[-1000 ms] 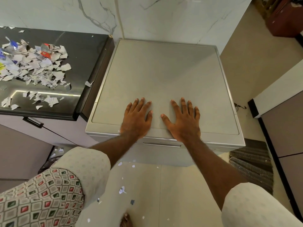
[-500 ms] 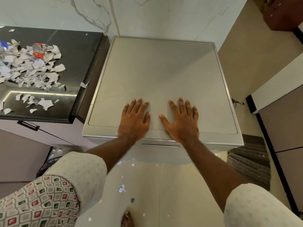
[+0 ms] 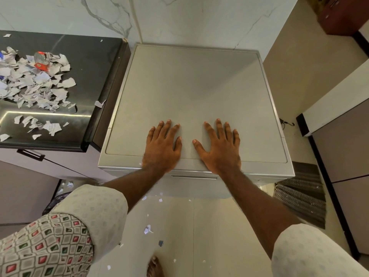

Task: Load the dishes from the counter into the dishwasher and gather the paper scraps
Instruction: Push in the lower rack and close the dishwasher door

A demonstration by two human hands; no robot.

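At the upper left of the frame, a heap of torn white paper scraps [image 3: 34, 80], a few with red or blue print, lies on the dark glossy worktop [image 3: 93, 62], with smaller bits spread below it. Just right of the worktop, filling the middle, stands the silver-grey dishwasher [image 3: 191, 86], its flat top bare and its door closed. The left hand [image 3: 162, 148] lies palm down near the top's front edge, fingers straight and slightly spread, gripping nothing. The right hand [image 3: 219, 148] rests beside it the same way, thumbs pointing toward each other without touching. More tiny scraps [image 3: 147, 229] dot the pale floor [image 3: 209, 226] below.
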